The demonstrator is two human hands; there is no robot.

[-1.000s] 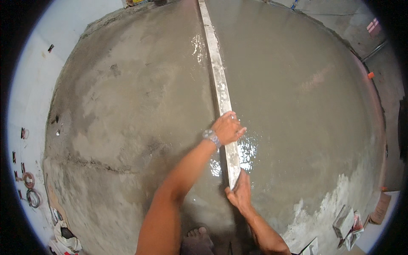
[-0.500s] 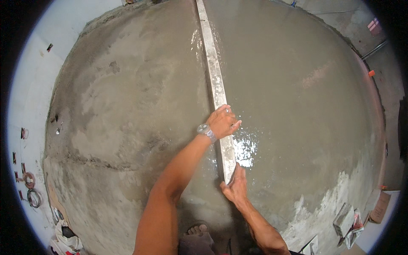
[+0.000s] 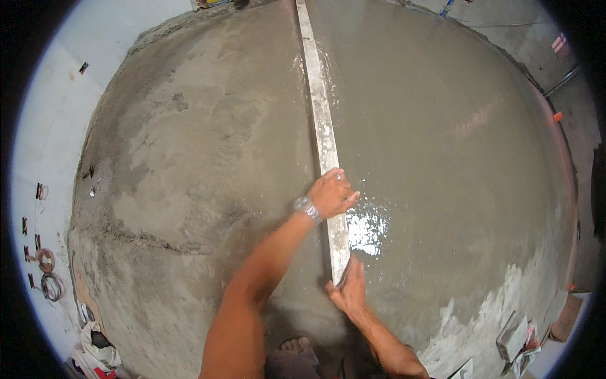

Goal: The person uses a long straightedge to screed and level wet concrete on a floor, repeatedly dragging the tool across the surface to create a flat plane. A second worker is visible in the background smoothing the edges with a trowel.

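A long, pale straightedge [image 3: 320, 107] spattered with cement lies across wet grey mortar, running from near my feet to the far edge of the view. My left hand [image 3: 332, 194], with a metal watch at its wrist, grips the straightedge from above, fingers curled over its right side. At its near end my right hand [image 3: 349, 289] holds the tip, thumb on the left and fingers along the right. Smooth wet mortar [image 3: 429, 151] shines on the right of the straightedge. To its left the mortar [image 3: 183, 151] looks rougher and patchy.
White wall [image 3: 69, 114] with wire coils [image 3: 50, 286] hanging from openings stands at left. A cloth bag [image 3: 95, 354] lies at lower left. Grey blocks [image 3: 512, 335] sit at lower right, near a cardboard box [image 3: 566, 319]. My bare foot [image 3: 297, 345] is below my hands.
Both hands and the straightedge sit slightly lower in the view, closer to me. The view itself has also shifted a little. Both grips look the same.
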